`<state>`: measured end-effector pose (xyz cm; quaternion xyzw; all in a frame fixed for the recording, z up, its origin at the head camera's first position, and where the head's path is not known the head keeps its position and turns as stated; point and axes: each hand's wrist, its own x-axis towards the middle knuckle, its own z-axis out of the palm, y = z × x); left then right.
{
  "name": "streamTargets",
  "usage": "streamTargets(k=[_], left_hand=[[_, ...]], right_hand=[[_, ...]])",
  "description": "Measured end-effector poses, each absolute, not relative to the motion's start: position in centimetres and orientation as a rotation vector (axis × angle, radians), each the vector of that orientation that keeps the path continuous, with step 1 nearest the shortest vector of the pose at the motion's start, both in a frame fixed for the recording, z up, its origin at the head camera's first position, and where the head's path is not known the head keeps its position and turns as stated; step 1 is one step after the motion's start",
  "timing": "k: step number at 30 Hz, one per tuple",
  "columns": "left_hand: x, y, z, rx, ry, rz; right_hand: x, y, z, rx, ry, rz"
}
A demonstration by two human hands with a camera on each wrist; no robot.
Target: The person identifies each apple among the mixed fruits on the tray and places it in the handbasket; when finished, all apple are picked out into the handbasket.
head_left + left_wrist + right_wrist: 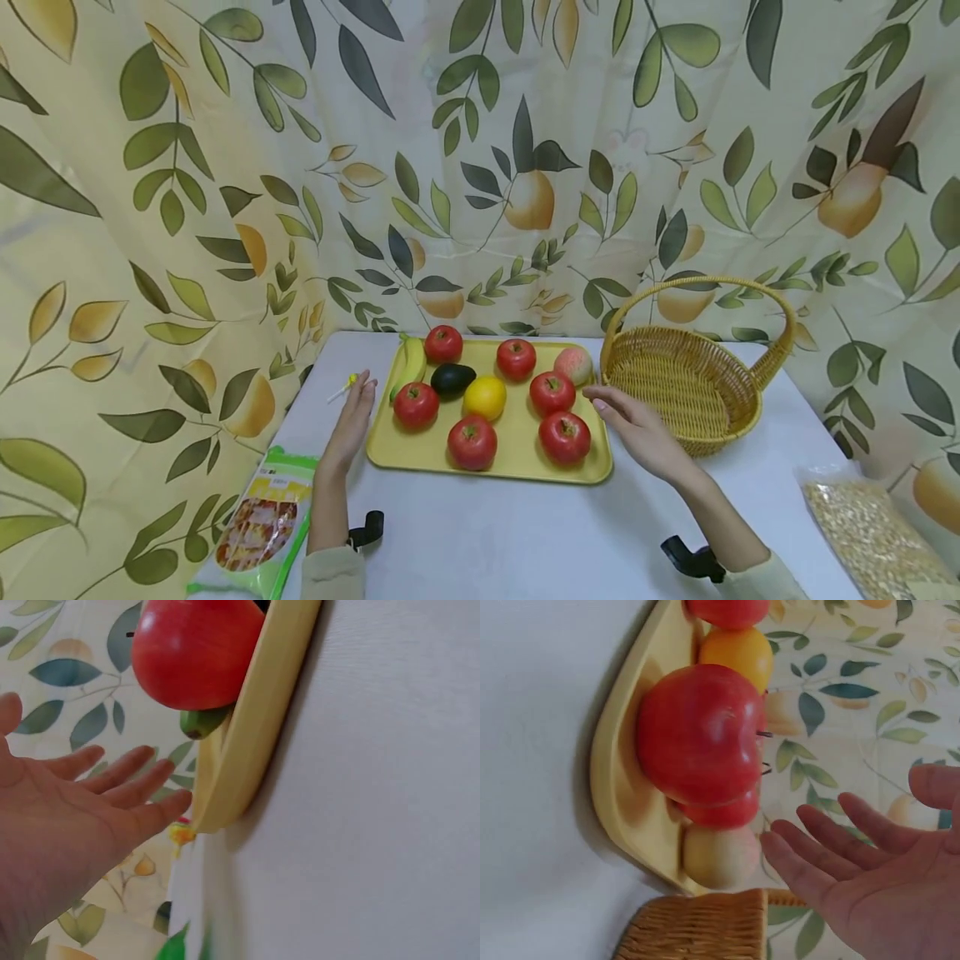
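A yellow tray (495, 472) bears several red apples (565, 438), a yellow lemon-like fruit (484, 397), a dark avocado (452, 380), bananas (408, 360) and a pinkish peach (573, 365). My left hand (348, 429) is beside the tray's left edge, fingers extended and holding nothing. In the left wrist view its palm and spread fingers are near the tray corner, below an apple (196, 652). My right hand (637, 429) is over the tray's right edge, near the peach and an apple, fingers straight and empty. The right wrist view shows its fingertips close to the peach (718, 856).
A woven basket (675, 375) with a tall handle stands right of the tray. At the left lie a lollipop (351, 380) and a green-edged food bag (258, 525). A clear bag of grains (877, 525) lies at the right. Leaf-patterned curtains hang behind the white table (487, 542).
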<state>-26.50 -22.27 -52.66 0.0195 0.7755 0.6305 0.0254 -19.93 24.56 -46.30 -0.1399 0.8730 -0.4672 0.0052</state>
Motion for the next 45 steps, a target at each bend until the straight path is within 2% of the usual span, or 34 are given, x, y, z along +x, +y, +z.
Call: streamTargets(k=[7, 16, 19, 28, 45], left_hand=[[-26.5, -22.4, -54.0, 0.034, 2.264, 2.101], [-26.9, -22.4, -55.8, -0.332, 1.898, 2.421], [-27.2, -22.4, -56.5, -0.379, 1.776, 2.527], [-27.5, -22.7, -56.9, -0.368, 1.832, 2.461], [-27.3, -23.0, -56.2, -0.397, 1.881, 2.386]], right_hand=[[-20.8, 23.9, -47.8, -0.388, 2.552, -1.563], [-21.8, 22.7, -49.5, -0.133, 2.456, -1.639], [-22.0, 22.6, -50.4, -0.064, 2.456, -1.611], [-22.4, 22.6, -51.7, -0.001, 2.332, -1.714], [-22.3, 22.3, -51.8, 0.102, 2.296, -1.830]])
